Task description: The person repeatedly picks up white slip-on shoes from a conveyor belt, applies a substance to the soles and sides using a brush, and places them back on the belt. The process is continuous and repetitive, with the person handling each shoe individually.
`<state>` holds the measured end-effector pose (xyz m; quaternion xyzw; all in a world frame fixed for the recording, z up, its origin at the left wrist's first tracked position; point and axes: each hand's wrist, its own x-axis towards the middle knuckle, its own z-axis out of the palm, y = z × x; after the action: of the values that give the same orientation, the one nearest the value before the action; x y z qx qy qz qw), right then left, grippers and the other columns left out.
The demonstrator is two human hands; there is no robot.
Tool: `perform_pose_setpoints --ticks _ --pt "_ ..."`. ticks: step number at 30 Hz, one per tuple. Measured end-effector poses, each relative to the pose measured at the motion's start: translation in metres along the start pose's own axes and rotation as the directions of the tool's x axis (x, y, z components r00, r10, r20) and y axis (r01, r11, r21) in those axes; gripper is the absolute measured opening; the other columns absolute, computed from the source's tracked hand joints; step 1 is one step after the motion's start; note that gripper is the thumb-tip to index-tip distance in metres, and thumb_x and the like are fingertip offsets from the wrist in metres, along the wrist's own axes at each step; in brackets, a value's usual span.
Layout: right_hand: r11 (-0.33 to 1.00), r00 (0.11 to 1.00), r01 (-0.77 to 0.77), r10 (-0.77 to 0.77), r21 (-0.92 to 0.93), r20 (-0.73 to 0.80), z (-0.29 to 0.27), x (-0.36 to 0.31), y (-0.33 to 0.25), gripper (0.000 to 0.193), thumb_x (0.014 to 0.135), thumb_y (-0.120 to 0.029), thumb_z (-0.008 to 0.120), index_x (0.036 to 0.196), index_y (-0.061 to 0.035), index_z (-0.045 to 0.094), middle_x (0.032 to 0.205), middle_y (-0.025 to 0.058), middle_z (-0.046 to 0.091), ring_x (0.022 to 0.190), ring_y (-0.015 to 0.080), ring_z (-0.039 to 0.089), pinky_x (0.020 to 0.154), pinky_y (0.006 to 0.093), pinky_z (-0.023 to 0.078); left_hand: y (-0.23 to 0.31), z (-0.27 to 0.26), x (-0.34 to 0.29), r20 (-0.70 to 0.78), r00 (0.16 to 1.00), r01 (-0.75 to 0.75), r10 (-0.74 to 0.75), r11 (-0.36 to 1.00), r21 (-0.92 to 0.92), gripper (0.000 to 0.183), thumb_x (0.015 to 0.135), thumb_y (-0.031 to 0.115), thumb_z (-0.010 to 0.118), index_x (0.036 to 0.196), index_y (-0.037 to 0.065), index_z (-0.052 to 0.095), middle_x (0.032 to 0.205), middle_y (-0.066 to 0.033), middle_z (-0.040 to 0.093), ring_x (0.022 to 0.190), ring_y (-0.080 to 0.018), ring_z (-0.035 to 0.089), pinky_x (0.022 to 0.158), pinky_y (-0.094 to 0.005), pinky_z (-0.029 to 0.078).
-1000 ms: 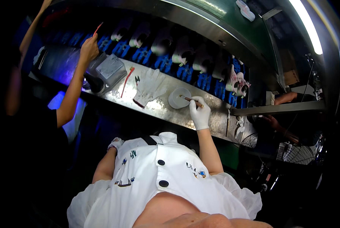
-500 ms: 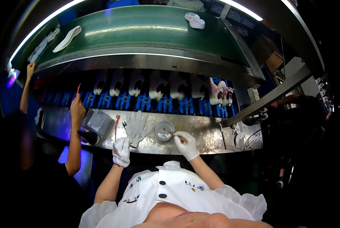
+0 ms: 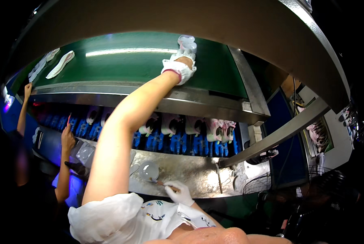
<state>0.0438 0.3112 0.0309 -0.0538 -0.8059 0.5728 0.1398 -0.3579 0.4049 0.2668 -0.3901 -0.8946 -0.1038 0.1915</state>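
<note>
My left hand (image 3: 183, 65), in a white knit glove with a bare patch of skin at the back, reaches far forward over the green belt. Its fingers stretch to the near end of a pair of pale shoe soles (image 3: 187, 42); whether they press on them is hard to see. Close to the bench's front edge, my white-gloved right hand (image 3: 179, 192) grips a brush (image 3: 161, 184) by its wooden handle. The brush tip is at the near rim of a round translucent bowl (image 3: 148, 171). My left arm covers part of the bench.
Shoe uppers (image 3: 172, 124) hang in a row above blue holders (image 3: 178, 143) between bench and belt. Another white sole (image 3: 60, 65) lies on the belt's left. A co-worker's hand (image 3: 67, 140) holds a thin red tool at left. A metal beam (image 3: 279, 132) slants across the right.
My left hand has gone from the bench's front edge forward to the soles on the belt. The view has shifted. My right hand keeps the brush beside the bowl.
</note>
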Motion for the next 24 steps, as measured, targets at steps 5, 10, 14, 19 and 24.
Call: perform_pose_setpoints --ticks 5,10,14,19,24 --pt "0.996 0.998 -0.058 0.058 0.069 -0.005 -0.015 -0.008 0.009 0.016 0.086 -0.007 0.071 0.102 -0.0066 0.074 0.1 0.0096 0.073 0.089 0.0192 0.069 0.079 0.0299 0.053 0.013 0.015 0.059 0.121 0.976 0.171 -0.179 0.983 0.072 0.074 0.094 0.047 0.056 0.152 0.008 0.031 0.161 -0.0192 0.023 0.148 -0.0482 0.017 0.116 -0.0584 0.026" --pt "0.997 0.997 -0.072 0.072 0.028 0.004 -0.028 -0.005 0.004 0.017 0.087 -0.008 0.07 0.103 -0.0074 0.073 0.099 0.0093 0.072 0.087 0.0214 0.069 0.077 0.0306 0.053 0.016 -0.027 0.039 0.197 0.949 0.232 -0.246 0.968 0.09 0.073 0.096 0.044 0.054 0.155 0.011 0.027 0.161 -0.0158 0.026 0.15 -0.0389 0.019 0.116 -0.0563 0.026" --pt "0.994 0.996 0.071 -0.075 0.082 0.053 -0.015 0.005 -0.008 0.016 0.087 -0.011 0.07 0.103 -0.008 0.07 0.093 0.0124 0.069 0.083 0.0293 0.067 0.073 0.0349 0.052 -0.028 -0.057 0.004 0.176 0.971 0.13 -0.159 0.978 0.166 0.062 0.096 0.039 0.053 0.147 0.01 0.036 0.152 -0.0174 0.036 0.142 -0.0385 0.03 0.112 -0.0535 0.032" --pt "0.99 0.996 0.057 -0.065 0.125 0.061 0.006 0.005 -0.008 0.016 0.087 -0.01 0.07 0.103 -0.0076 0.07 0.094 0.0116 0.069 0.083 0.0275 0.067 0.074 0.0339 0.052 -0.178 -0.11 -0.061 -0.19 0.954 0.295 -0.233 0.85 0.437 0.049 0.094 0.035 0.053 0.134 0.007 0.052 0.137 -0.0202 0.052 0.127 -0.0399 0.048 0.105 -0.0492 0.041" --pt "0.984 0.999 0.027 -0.033 0.178 0.031 0.019 0.002 -0.003 0.015 0.086 -0.007 0.069 0.102 -0.0065 0.071 0.095 0.0112 0.07 0.083 0.0238 0.069 0.074 0.031 0.053 -0.18 -0.101 -0.077 -0.246 0.921 0.372 -0.301 0.867 0.331 0.053 0.092 0.045 0.053 0.122 0.003 0.063 0.123 -0.0243 0.064 0.114 -0.0412 0.062 0.098 -0.0465 0.049"
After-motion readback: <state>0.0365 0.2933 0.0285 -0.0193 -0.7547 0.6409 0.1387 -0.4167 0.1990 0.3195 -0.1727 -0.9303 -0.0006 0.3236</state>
